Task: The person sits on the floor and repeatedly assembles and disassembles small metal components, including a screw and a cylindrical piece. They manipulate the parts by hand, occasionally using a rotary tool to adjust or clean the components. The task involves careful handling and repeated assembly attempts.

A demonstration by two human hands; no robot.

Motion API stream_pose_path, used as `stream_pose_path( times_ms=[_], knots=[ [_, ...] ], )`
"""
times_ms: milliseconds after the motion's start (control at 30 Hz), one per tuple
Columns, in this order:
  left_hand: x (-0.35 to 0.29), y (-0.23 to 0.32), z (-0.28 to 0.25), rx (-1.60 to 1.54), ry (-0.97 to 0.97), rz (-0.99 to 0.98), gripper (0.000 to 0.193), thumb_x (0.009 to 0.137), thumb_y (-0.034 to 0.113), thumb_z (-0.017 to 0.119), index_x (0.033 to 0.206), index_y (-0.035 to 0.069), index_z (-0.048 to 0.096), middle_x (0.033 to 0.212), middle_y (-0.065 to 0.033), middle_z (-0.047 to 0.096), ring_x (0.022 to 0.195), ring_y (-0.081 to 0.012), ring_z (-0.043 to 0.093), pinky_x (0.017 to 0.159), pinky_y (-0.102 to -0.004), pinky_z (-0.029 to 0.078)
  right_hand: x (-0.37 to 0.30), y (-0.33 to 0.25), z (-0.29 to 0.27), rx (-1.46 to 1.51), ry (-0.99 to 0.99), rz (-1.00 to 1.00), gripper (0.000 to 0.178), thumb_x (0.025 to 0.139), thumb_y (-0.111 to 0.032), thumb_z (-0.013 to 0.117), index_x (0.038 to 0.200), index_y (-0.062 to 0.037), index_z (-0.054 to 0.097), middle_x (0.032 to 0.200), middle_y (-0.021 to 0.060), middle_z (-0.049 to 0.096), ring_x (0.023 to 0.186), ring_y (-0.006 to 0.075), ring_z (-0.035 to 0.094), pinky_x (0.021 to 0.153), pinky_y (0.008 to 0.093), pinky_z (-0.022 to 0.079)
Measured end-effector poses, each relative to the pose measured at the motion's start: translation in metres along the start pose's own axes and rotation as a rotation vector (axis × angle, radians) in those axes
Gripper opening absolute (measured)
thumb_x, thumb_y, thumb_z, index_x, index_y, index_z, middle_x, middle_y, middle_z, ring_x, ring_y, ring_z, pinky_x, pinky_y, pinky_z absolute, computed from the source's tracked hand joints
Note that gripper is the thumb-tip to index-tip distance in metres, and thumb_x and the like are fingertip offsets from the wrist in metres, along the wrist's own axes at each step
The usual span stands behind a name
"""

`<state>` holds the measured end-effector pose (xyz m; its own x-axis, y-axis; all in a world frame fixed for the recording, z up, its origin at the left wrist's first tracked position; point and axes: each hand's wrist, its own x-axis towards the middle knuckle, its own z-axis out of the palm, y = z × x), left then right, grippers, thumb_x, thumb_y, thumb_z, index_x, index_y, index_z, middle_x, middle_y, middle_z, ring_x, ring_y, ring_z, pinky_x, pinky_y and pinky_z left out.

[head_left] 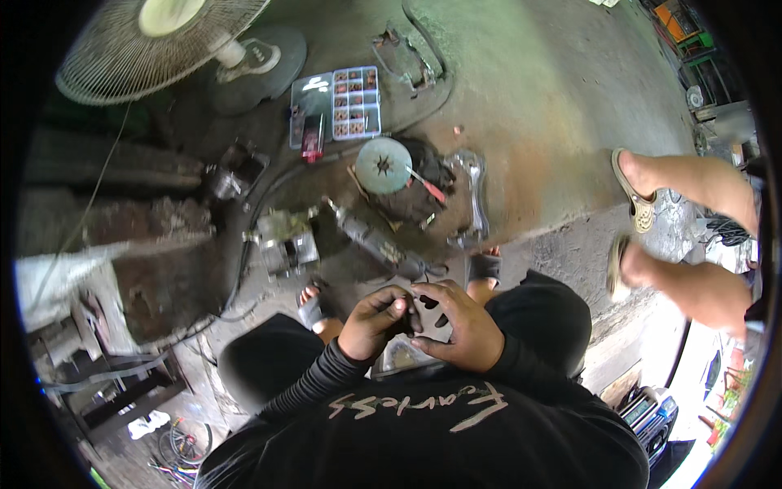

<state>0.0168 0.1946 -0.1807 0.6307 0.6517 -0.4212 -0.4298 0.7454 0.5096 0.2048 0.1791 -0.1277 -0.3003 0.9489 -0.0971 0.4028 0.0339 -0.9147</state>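
Note:
In the middle, my left hand [376,320] is closed in a pinch, its thumb over the bent fingers. What it holds is small, dark and hard to make out. My right hand [466,324] faces it, fingers curved and thumb held apart, the index fingertip close to the left hand. Dark smudges cover the fingers of both. Below them a silvery metal part [401,356] shows partly behind the hands. Ahead lie a cylindrical grey power tool [371,240] and a blocky metal housing [287,240]. A round disc [375,171] with a star-shaped centre hole bears a red-handled screwdriver [432,190].
Further off are a compartment box [357,122] of small copper-coloured parts, a red-and-black case [313,140] and a long metal arm [477,196]. A standing fan [155,57] is at the far left. A black cable [444,73] crosses the floor. Another person's legs [688,285] are at right.

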Motion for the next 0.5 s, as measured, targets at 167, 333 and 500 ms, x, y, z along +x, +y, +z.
stream_pose_path(
  times_ms=[167, 333, 500],
  knots=[
    [0.042, 0.024, -0.028, -0.141, 0.1, 0.206, 0.022, 0.096, 0.023, 0.051, 0.092, 0.002, 0.053, 0.07, -0.0104, 0.054, 0.071, -0.0236, 0.054, 0.07, -0.0353, 0.044, 0.049, 0.013, -0.019, 0.074, -0.005, 0.311, 0.045, 0.078, -0.015, 0.071, 0.118, -0.0035, 0.055, 0.1, 0.0115, 0.057, 0.087, 0.0208, 0.058, 0.07, 0.029, 0.049],
    [0.053, 0.014, -0.046, -0.145, 0.104, 0.115, 0.017, 0.094, 0.019, 0.055, 0.089, 0.002, 0.054, 0.072, -0.0082, 0.055, 0.068, -0.02, 0.054, 0.071, -0.0355, 0.045, 0.06, 0.037, -0.017, 0.091, 0.135, 0.274, 0.034, 0.078, -0.017, 0.066, 0.109, -0.0051, 0.058, 0.089, 0.0135, 0.058, 0.081, 0.0286, 0.059, 0.07, 0.0362, 0.049],
    [0.001, 0.005, -0.015, 0.312, 0.435, -0.311, 0.02, 0.094, 0.018, 0.053, 0.082, 0.002, 0.056, 0.066, -0.0057, 0.055, 0.058, -0.0144, 0.051, 0.058, -0.0267, 0.045, 0.017, 0.041, -0.039, -0.173, 0.045, 0.585, 0.031, 0.079, -0.02, 0.062, 0.104, -0.0039, 0.058, 0.096, 0.019, 0.059, 0.086, 0.0356, 0.061, 0.075, 0.0439, 0.049]
  ],
)
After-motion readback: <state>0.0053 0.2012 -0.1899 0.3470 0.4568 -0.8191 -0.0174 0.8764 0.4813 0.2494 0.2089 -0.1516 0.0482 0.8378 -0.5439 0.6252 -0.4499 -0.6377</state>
